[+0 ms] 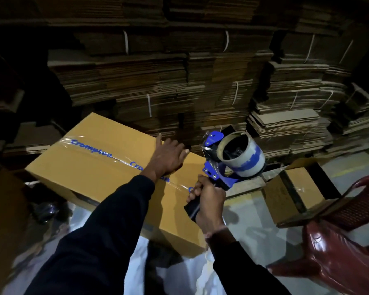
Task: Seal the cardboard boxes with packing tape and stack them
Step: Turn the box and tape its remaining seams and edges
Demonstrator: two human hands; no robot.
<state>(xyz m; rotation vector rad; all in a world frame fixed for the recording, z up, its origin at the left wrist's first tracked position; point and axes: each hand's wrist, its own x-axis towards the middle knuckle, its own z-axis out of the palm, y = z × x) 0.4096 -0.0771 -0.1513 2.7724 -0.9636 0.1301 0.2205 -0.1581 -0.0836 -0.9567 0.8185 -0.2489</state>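
Tape strip of clear film with blue lettering (pixel 119 158) runs diagonally along the yellow-brown cardboard box (pixel 90 165), left hand (pixel 168 156) pressing flat near its far edge, right hand (pixel 209 201) gripping the blue tape dispenser (pixel 228 160) at the seam's near-right end.

Warehouse: bundled flat cartons (pixel 179 81) stacked high

Dim room, perhaps concrete floor (pixel 254 211)
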